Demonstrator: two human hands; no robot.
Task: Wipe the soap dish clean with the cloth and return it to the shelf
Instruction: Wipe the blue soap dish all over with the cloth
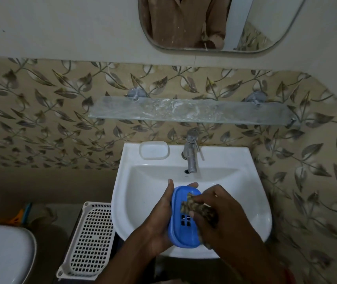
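Soap dish (184, 228): blue plastic, smooth, slight sheen. Cloth (196, 208): rough woven fabric, matt. Basin (235, 201): glossy white ceramic. Tap (191, 154): dull metal w/ spots. Shelf (188, 111), far: glass, smeared. Basket (89, 240), left: white plastic mesh. Wall tiles (40, 124): leaf-print, semi-gloss.

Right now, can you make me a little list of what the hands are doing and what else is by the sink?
left hand: holds the blue soap dish over the sink
right hand: grips the cloth, pressing it into the dish
shelf: glass, on the wall above the tap
white soap: on the sink's back left corner
basket: white, left of the sink
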